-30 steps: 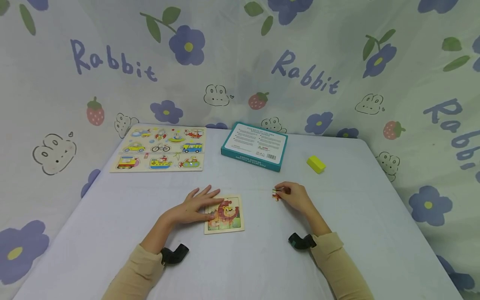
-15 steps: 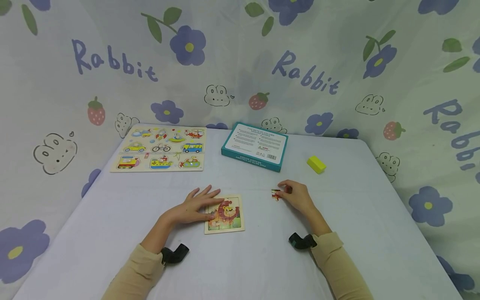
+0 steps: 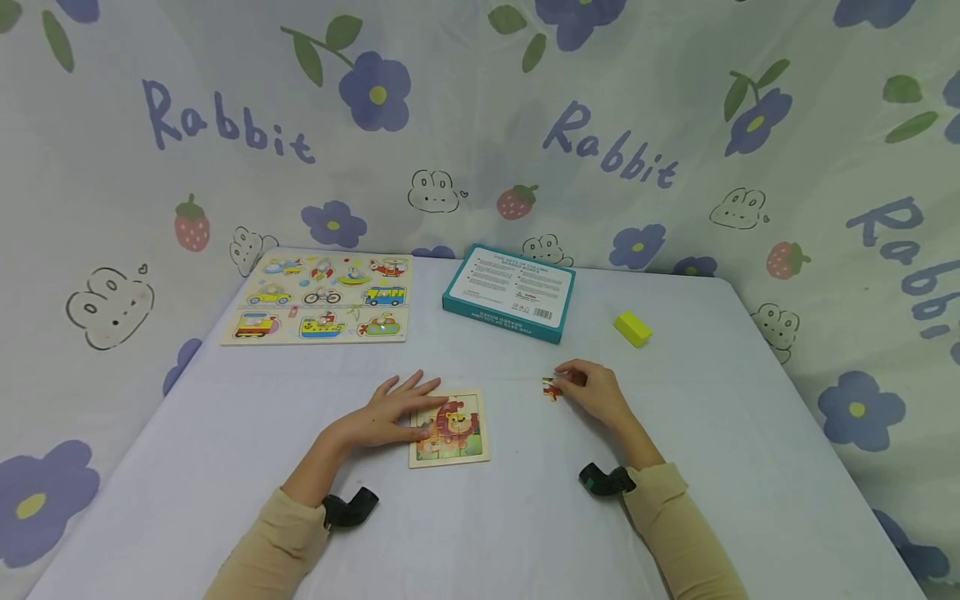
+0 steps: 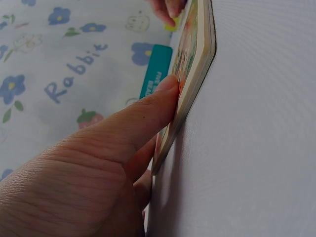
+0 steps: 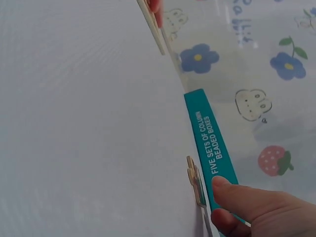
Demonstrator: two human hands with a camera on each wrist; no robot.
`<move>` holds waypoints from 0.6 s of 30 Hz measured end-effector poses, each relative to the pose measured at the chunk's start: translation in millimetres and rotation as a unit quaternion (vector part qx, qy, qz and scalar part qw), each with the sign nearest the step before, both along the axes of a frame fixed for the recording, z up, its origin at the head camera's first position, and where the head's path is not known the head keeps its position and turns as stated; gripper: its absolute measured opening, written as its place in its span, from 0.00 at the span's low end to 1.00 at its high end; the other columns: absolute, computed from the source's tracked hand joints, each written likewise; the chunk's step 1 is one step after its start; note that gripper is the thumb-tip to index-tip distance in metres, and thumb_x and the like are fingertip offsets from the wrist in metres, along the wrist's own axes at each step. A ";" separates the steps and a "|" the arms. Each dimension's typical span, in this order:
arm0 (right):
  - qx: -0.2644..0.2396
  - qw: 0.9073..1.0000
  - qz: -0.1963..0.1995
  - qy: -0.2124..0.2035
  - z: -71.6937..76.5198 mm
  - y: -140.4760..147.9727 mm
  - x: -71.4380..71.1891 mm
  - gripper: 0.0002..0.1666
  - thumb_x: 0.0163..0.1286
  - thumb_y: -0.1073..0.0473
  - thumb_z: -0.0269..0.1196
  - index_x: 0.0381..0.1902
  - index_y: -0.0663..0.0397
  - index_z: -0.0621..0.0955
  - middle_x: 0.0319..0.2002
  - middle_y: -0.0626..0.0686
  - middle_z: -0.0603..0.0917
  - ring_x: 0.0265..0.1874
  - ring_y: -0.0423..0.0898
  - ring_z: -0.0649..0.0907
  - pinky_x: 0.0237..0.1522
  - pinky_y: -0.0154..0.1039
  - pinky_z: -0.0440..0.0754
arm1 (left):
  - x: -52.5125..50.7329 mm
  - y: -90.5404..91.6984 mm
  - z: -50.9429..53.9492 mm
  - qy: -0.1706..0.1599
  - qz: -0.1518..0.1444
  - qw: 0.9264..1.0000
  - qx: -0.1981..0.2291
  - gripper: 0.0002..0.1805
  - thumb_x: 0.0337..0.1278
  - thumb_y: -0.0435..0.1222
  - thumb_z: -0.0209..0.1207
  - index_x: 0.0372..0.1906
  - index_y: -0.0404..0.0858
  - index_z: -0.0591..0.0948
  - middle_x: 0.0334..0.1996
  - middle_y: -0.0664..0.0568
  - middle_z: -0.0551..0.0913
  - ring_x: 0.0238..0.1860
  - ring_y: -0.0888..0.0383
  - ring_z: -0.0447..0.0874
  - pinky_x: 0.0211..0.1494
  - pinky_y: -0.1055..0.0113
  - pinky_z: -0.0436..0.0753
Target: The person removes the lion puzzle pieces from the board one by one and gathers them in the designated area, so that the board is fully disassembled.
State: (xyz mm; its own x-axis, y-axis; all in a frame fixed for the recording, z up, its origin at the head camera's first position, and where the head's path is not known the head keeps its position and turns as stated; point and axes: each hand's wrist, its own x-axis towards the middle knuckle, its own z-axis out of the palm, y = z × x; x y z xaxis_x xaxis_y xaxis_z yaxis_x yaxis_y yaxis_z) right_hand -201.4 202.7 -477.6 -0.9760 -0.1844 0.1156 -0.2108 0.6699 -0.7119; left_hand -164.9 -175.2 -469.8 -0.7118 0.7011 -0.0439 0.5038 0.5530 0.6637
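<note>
In the head view the left hand (image 3: 386,417) rests on the left part of a small wooden lion puzzle (image 3: 456,429), fingers spread. The left wrist view shows its thumb (image 4: 148,116) on the puzzle's face near the edge of the board (image 4: 200,64). To the right of the puzzle, the right hand (image 3: 596,396), fingers curled, pinches a small red and white puzzle piece (image 3: 551,389) at its right side. That piece (image 5: 196,182) is seen edge-on by the right hand's thumb (image 5: 237,197) in the right wrist view; the fingertips' contact is partly hidden.
A large vehicle puzzle board (image 3: 315,304) lies at the back left of the white table (image 3: 495,533). The teal and white box (image 3: 510,292) is at the back middle, and a yellow block (image 3: 632,329) stands to its right.
The right hand has shifted slightly up and the small piece in its fingers has changed its tilt a little. The left hand and the lion puzzle have stayed in place.
</note>
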 end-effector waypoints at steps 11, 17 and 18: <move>0.002 0.999 0.008 0.049 16.5 -25.1 10.3 0.07 0.57 0.62 0.66 0.35 0.55 0.84 0.30 0.49 0.79 0.29 0.46 0.73 0.30 0.37 0.72 | -1.6 -0.7 1.2 -0.009 0.008 1.000 0.006 0.34 0.55 0.49 0.59 0.67 0.46 0.64 0.70 0.53 0.54 0.71 0.50 0.35 0.67 0.48 0.31; 0.022 0.994 0.076 0.069 24.7 -51.3 20.1 0.09 0.55 0.64 0.66 0.36 0.56 0.84 0.37 0.52 0.81 0.34 0.49 0.76 0.33 0.39 0.77 | -0.8 -0.9 0.4 -0.012 0.010 1.000 0.004 0.35 0.55 0.49 0.59 0.67 0.46 0.64 0.70 0.54 0.53 0.71 0.50 0.35 0.67 0.48 0.30; 0.027 0.993 0.087 0.069 25.8 -55.2 21.5 0.09 0.55 0.64 0.66 0.37 0.56 0.84 0.38 0.52 0.80 0.36 0.49 0.76 0.35 0.39 0.78 | -0.6 -0.7 0.4 -0.014 0.010 1.000 0.005 0.35 0.55 0.49 0.59 0.67 0.46 0.64 0.70 0.54 0.53 0.71 0.50 0.34 0.67 0.48 0.30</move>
